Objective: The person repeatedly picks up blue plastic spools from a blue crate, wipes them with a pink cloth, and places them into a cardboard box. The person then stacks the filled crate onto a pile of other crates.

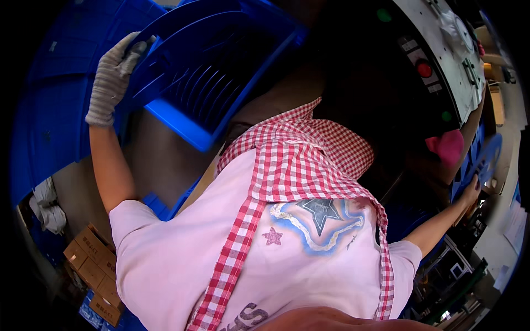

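At the upper left, my left hand [113,74], in a striped knitted glove, is closed on the edge of a curved blue plastic panel [185,19]. The panel lies at the top of a blue slatted plastic crate [179,122]; I cannot tell whether the two are joined. Far off to the right, my right hand [472,193] is bare. Its fingers are closed at the lower end of a rounded blue plastic piece [488,158] with openings in it, which is slightly blurred.
Large blue plastic bins [52,118] line the left side. Cardboard boxes [95,258] are stacked at the lower left, near a white bag [48,207]. On the right stands a machine with a dark panel, a red button [424,69] and a pale top [441,41].
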Demonstrator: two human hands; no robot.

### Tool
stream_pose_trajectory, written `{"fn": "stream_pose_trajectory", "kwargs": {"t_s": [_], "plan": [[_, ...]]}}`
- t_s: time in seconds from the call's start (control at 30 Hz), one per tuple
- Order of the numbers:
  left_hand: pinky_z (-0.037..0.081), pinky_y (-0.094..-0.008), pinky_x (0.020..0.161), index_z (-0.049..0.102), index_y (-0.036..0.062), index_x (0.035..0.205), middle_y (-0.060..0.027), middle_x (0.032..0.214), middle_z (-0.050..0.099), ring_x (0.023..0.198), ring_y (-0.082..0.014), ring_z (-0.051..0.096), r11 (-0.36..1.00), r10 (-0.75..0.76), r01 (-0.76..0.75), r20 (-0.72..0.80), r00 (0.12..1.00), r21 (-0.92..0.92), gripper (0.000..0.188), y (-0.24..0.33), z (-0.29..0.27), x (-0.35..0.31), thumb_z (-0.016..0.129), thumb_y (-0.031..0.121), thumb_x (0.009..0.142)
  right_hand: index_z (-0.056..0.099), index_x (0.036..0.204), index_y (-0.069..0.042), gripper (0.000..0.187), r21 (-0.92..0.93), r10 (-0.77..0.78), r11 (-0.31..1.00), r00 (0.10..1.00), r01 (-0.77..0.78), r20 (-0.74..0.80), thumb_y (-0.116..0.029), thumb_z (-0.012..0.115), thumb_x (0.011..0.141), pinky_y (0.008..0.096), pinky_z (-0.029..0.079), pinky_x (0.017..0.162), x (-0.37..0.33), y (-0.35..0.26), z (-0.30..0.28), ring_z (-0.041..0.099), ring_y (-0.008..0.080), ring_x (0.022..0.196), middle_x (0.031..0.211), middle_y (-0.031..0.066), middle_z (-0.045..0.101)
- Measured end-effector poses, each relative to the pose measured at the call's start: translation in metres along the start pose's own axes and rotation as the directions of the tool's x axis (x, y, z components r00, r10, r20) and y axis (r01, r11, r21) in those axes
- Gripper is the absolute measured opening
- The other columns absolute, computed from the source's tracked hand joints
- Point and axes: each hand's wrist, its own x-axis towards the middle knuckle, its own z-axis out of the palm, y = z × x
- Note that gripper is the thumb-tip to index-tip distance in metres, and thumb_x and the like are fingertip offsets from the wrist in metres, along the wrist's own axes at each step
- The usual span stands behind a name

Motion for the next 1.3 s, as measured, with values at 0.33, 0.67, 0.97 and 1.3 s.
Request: {"fn": "stream_pose_trajectory", "kwargs": {"t_s": [0.33, 0.67, 0.97, 1.3], "plan": [[0.055, -0.0387, 0.069, 0.056, 0.0111, 0.125, -0.0156, 0.088, 0.069, 0.074, -0.0266, 0.066, 0.884, 0.123, -0.056, -0.115, 0.986, 0.465, 0.036, -0.098, 0.119, 0.048, 0.055, 0.028, 0.094, 0.052, 0.122, 0.002, 0.049, 0.978, -0.188, 0.204, 0.982, 0.034, 0.005, -0.037, 0.046, 0.093, 0.0353, 0.046, 0.083, -0.108, -0.137, -0.094, 0.058, 0.0242, 0.087, 0.1, 0.0149, 0.06], [0.051, -0.0453, 0.08, 0.056, 0.0162, 0.124, -0.019, 0.099, 0.066, 0.092, -0.0371, 0.064, 0.889, -0.113, 0.155, -0.121, 0.986, 0.431, 0.032, -0.124, 0.193, 0.077, 0.052, 0.026, 0.094, 0.047, 0.126, 0.0, 0.05, 0.973, -0.242, -0.055, 0.949, -0.223, 0.203, -0.037, 0.045, 0.092, 0.0388, 0.043, 0.092, -0.257, -0.222, -0.078, 0.056, 0.0258, 0.096, 0.104, 0.0148, 0.059], [0.055, -0.0328, 0.083, 0.059, 0.0109, 0.119, -0.0135, 0.107, 0.063, 0.099, -0.0279, 0.063, 0.615, 0.785, -0.719, -0.165, 0.597, 0.325, 0.031, 0.157, 0.101, 0.144, 0.063, 0.012, 0.088, 0.041, 0.13, 0.003, 0.057, 0.919, -0.236, -0.34, 0.964, -0.2, 0.123, -0.04, 0.043, 0.093, 0.041, 0.039, 0.101, -0.29, -0.21, -0.082, 0.054, 0.0284, 0.105, 0.113, 0.0186, 0.055], [0.038, -0.0482, 0.103, 0.038, 0.0162, 0.14, -0.0182, 0.134, 0.05, 0.126, -0.0357, 0.046, 0.412, 0.432, -0.293, 0.099, 0.897, 0.863, 0.071, 0.2, 0.069, 0.391, 0.068, 0.037, 0.08, 0.037, 0.131, 0.002, 0.058, 0.975, -0.043, -0.209, 0.997, -0.073, 0.066, -0.04, 0.05, 0.093, 0.0377, 0.044, 0.097, -0.336, -0.198, -0.115, 0.056, 0.027, 0.105, 0.112, 0.0178, 0.055]]}}
